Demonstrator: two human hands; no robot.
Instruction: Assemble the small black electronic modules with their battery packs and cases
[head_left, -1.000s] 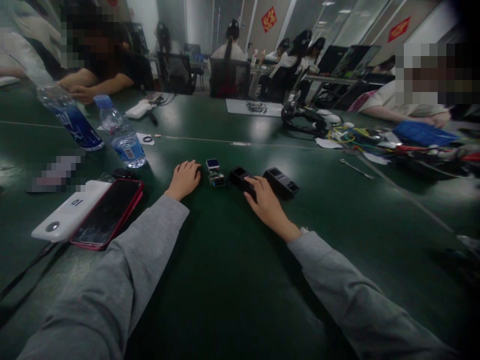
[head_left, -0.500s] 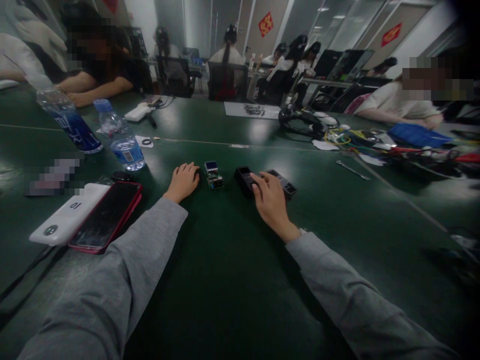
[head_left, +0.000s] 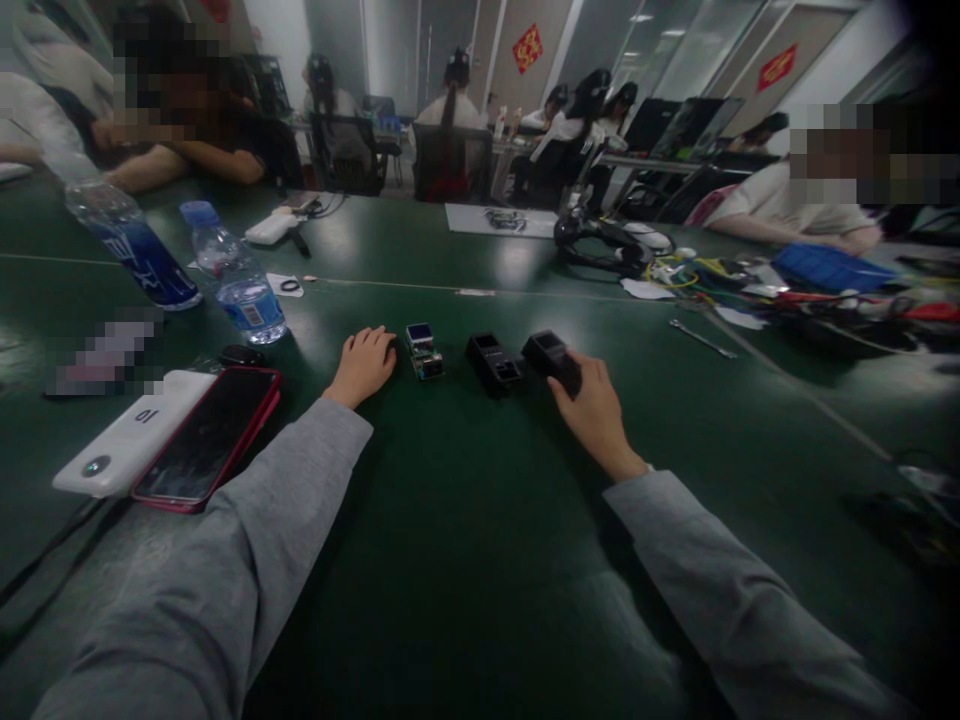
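My left hand (head_left: 364, 366) rests on the green table (head_left: 465, 560) with its fingers curled over a small dark thing, just left of a small circuit module with a blue screen (head_left: 424, 351). To the right lie two black plastic shells. The nearer-left black shell (head_left: 492, 362) lies free. My right hand (head_left: 592, 410) grips the right black shell (head_left: 550, 356) from its near end, fingers closed on it.
A red phone (head_left: 206, 435) and a white power bank (head_left: 131, 430) lie at the left, with two water bottles (head_left: 234, 285) behind them. Cables, tools and a blue box (head_left: 821, 268) crowd the far right. Other people sit around the table.
My right hand has left the left black shell and moved right onto the other black shell, closing on it. My left hand has stayed in place.
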